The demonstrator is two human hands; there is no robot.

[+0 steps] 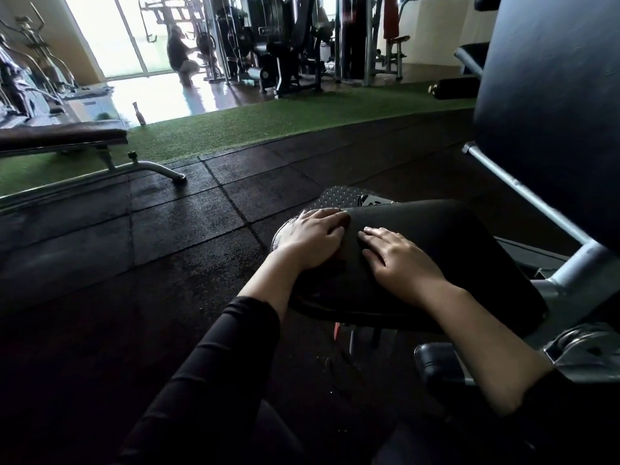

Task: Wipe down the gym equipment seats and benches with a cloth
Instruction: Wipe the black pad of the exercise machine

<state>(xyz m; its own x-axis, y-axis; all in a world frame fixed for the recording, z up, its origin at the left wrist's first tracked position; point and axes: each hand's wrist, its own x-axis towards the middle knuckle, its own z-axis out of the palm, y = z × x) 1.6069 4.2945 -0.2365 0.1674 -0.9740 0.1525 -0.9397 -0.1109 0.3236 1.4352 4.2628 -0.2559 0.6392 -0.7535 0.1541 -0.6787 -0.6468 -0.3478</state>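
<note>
Cloth (283, 229) sits at the far left edge of the black seat pad (436, 263), mostly hidden under the left hand (310, 241), w/ only a pale grey rim showing. Left hand lies flat on it, fingers straight, pressing, no pinch. Right hand (401, 260) lies flat on the bare pad just beside, holding nothing. Cloth looks thin, limp, light, so prob. bunches if dragged by a corner; best kept under a spread palm. Pad vinyl looks smooth, padded, firm, likely slick.
</note>
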